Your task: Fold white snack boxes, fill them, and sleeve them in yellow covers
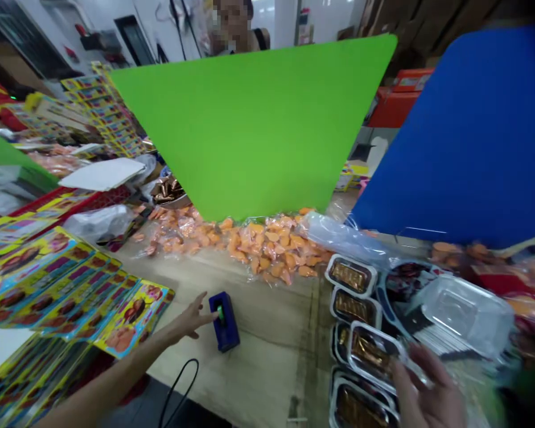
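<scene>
My left hand (191,320) has its fingers spread, and a fingertip is at the blue tape dispenser (224,321), over its green roll. I cannot tell whether it presses on the roll. At the lower right, my right hand (430,389) pinches the right edge of a clear plastic tray (371,353) with a brown-gold foil-wrapped piece inside. That tray sits over the others, slightly askew. Similar trays stand in a column: a far one (351,275), one before it (354,307), and a near one (354,410). The right fingers are somewhat blurred.
Small wrapped orange pieces (271,246) lie along a green divider (258,137); a blue divider (468,142) stands right. Printed cards (129,315) are stacked left. A round tub (395,297) and empty clear trays (466,312) are at right. A black cable (178,380) hangs in front. Someone (238,30) is behind the divider.
</scene>
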`<state>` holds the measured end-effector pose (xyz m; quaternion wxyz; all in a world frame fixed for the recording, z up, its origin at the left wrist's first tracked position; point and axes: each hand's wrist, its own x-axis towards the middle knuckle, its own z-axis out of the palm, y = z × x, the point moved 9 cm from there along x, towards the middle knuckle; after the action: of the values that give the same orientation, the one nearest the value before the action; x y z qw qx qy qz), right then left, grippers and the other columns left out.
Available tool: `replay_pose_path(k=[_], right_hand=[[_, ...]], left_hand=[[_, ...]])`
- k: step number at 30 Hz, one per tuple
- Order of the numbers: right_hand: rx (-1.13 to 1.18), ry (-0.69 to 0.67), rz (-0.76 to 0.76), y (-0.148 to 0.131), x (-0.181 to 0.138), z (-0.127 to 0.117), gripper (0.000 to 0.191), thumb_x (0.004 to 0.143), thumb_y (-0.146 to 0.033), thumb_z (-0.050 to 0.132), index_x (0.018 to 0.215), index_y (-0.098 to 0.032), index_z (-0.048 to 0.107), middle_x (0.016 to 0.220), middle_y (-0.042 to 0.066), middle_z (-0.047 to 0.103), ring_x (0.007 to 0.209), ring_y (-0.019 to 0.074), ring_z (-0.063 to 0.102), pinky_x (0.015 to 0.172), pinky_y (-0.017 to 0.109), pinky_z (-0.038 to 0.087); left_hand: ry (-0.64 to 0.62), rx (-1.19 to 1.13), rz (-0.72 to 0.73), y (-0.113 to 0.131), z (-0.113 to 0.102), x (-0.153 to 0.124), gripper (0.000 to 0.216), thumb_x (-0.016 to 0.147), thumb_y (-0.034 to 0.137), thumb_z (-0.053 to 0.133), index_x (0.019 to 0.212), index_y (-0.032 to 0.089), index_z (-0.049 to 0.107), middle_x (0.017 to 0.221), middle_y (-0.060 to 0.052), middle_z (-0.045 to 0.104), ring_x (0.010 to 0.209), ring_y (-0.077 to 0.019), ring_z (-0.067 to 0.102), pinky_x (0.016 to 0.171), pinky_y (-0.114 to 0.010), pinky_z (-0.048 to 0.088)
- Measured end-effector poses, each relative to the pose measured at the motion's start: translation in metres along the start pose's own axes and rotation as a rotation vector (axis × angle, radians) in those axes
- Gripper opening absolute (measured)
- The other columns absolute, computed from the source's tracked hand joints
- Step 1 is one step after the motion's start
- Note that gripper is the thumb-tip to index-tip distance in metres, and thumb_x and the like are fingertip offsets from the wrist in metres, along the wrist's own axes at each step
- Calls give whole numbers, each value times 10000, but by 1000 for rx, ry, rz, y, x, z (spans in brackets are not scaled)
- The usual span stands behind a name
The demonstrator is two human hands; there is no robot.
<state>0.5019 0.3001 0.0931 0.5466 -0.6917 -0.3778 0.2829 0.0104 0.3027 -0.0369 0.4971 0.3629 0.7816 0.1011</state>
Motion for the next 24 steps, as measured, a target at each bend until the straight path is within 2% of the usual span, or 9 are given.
replay_pose_path(k=[3, 7, 11, 14, 16, 19, 24], right_hand=[[-28, -106, 14, 0, -17, 12, 559, 728, -438, 610, 1218, -220, 451, 1198, 99, 520, 997, 239, 537, 853, 387, 431], [-34, -66, 130, 17, -36, -8, 590, 725, -473, 601, 1232, -225, 431, 1223, 98, 512, 1014, 236, 530, 854, 373, 428], [-8, -8, 228, 33, -51, -32, 618, 728, -503, 593, 1252, -238, 401, 1246, 93, 496, 1008, 230, 534, 816, 348, 452], [-23, 35, 223, 35, -57, -48, 584, 738, -503, 585, 1222, -220, 420, 1243, 101, 497, 989, 215, 542, 785, 310, 464], [-21, 73, 240, 40, -60, -60, 596, 732, -513, 588, 1214, -206, 418, 1229, 112, 500, 940, 204, 560, 767, 303, 473], [-11, 102, 299, 51, -64, -74, 643, 703, -533, 607, 1223, -212, 405, 1244, 113, 484, 927, 208, 565, 751, 307, 483], [-57, 105, 240, 57, -62, -85, 667, 689, -531, 617, 1239, -217, 409, 1254, 114, 482, 1031, 264, 533, 776, 353, 490]], left_hand=[[-67, -38, 45, 5, 23, 20, 904, 677, 540, 589, 1389, 255, 111, 1382, -179, 272, 910, -227, 607, 563, -277, 551], [-91, 103, 179, 27, 47, 31, 896, 606, 424, 653, 1353, 195, 213, 1319, -198, 311, 937, -268, 577, 499, -271, 543], [-174, 205, 306, 58, 101, 22, 882, 545, 323, 691, 1333, 220, 308, 1288, -166, 356, 925, -274, 564, 441, -233, 499], [-221, 239, 371, 85, 148, 12, 841, 577, 303, 669, 1335, 215, 314, 1273, -163, 368, 878, -249, 572, 438, -232, 487], [-249, 242, 413, 104, 177, 6, 822, 591, 300, 672, 1332, 212, 327, 1264, -159, 371, 872, -238, 571, 480, -250, 501], [-275, 234, 475, 130, 215, -3, 830, 559, 273, 720, 1311, 199, 377, 1245, -149, 384, 922, -243, 553, 635, -302, 525], [-280, 196, 532, 159, 259, -11, 829, 558, 274, 751, 1303, 172, 402, 1234, -142, 400, 996, -256, 524, 892, -369, 439]])
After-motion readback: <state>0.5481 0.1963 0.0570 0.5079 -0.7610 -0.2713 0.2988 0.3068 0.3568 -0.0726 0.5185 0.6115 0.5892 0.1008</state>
